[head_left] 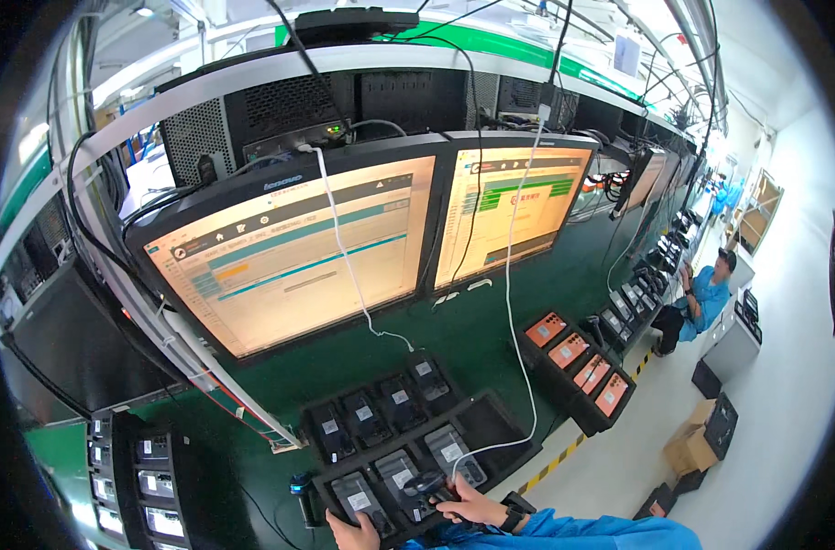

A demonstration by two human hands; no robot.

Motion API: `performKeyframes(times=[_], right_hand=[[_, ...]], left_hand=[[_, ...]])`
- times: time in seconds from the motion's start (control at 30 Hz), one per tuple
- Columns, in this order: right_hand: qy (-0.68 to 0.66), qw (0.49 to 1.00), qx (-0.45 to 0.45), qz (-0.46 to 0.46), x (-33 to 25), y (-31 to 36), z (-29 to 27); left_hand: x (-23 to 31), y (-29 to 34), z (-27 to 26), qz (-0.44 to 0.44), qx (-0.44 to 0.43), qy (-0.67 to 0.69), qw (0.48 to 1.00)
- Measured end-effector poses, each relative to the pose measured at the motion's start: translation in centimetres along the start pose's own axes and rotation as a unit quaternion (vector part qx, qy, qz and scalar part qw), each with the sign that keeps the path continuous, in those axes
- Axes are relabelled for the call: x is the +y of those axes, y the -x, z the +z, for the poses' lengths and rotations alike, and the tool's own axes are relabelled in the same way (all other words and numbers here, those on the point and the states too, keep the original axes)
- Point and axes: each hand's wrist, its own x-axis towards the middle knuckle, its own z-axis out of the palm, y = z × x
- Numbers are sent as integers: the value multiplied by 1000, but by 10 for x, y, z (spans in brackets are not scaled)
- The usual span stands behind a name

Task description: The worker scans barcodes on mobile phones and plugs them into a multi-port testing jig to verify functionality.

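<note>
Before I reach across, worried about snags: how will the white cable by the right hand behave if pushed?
The white cable is probably floppy, since it hangs in a loose bend, and likely light, being so thin.

Between the near tray (520, 455) and the orange tray (553, 390), a strip of the desk (472, 344) is free, but a white cable (510, 302) hangs across this side and goes down to the right hand (472, 507). At left, a black tool (303, 502) stands just beside the near tray; farther, the pole (225, 376) is in the way. At the far side, screens (316, 247) limit the reach.
</note>
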Motion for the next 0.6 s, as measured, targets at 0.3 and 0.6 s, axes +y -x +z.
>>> performKeyframes(times=[0.3,0.6], right_hand=[[108,993,48,-25,-15,6,9],[-15,999,44,-3,-30,5,12]], left_hand=[[-22,-7,24,30,15,34,999],[-15,-7,19,12,51,18,998]])
